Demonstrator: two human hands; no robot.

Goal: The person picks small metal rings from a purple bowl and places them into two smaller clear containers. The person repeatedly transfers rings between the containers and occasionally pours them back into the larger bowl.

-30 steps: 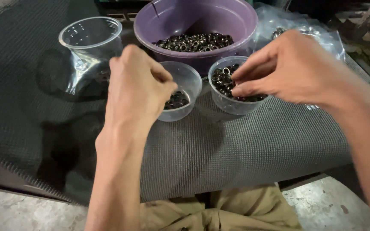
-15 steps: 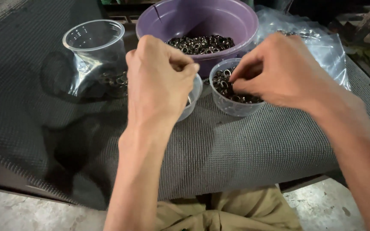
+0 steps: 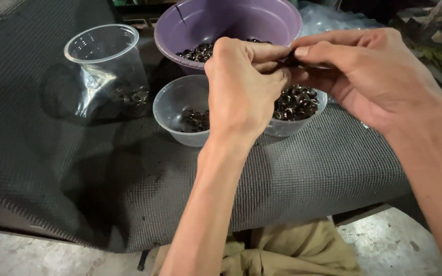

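Khaki trousers (image 3: 282, 250) at bottom centre. Grey mat (image 3: 308, 174) across mid frame. Left hand (image 3: 241, 87) and right hand (image 3: 364, 76) meeting fingertip to fingertip at upper centre, both pinching one small dark ring (image 3: 288, 60), directly above right cup (image 3: 295, 110). Left cup (image 3: 177, 110) beside. Purple bowl (image 3: 231, 23), tall clear cup (image 3: 108, 66) behind.

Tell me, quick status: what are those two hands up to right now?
Left hand and right hand pinched together on a small dark piece, above two clear cups of metal rings. Purple bowl behind. Nothing in the way.
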